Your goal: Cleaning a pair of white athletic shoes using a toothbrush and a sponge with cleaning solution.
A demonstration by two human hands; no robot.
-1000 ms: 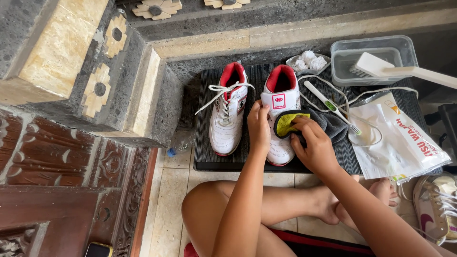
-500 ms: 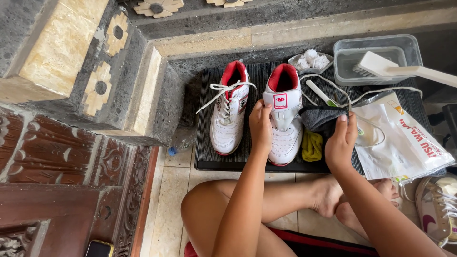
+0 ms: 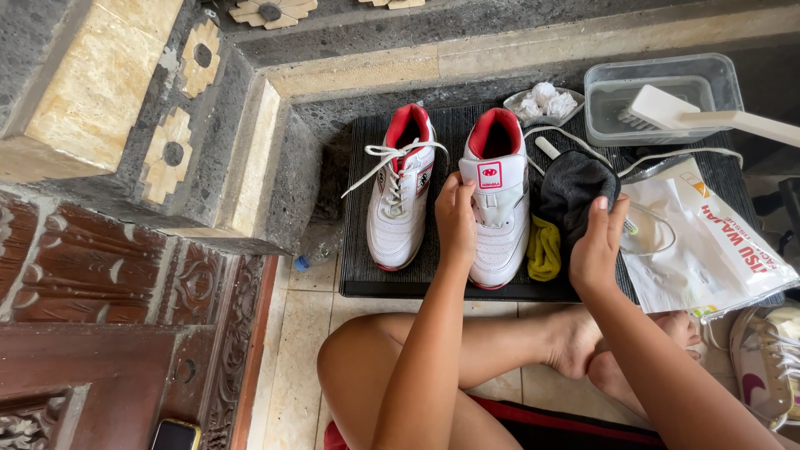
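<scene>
Both hands work over a black ribbed mat (image 3: 433, 283) on the tiled floor, seen from the head camera. Left hand (image 3: 456, 218) grips the side of the right-hand sneaker (image 3: 497, 204), fingers closed on its white upper near the strap. Right hand (image 3: 596, 246) is clamped on a dark grey cloth (image 3: 573, 190), lifting it just beside that same sneaker, so the shoe lies between the two hands. A yellow cloth (image 3: 544, 250) lies crumpled on the mat, touching the sneaker's outer edge and below the grey cloth.

Two white sneakers with red lining stand side by side on the mat, toes toward the person; the other sneaker (image 3: 402, 196) has loose white laces and is untouched. One clear plastic tub (image 3: 662, 92) sits at the far right of the mat with one white brush (image 3: 708, 117) resting across it. One small dish of crumpled white tissue (image 3: 546, 104) sits beside the tub. One white plastic bag (image 3: 708, 242) lies right of the grey cloth. A third shoe (image 3: 767, 367) shows at the frame's right edge.
</scene>
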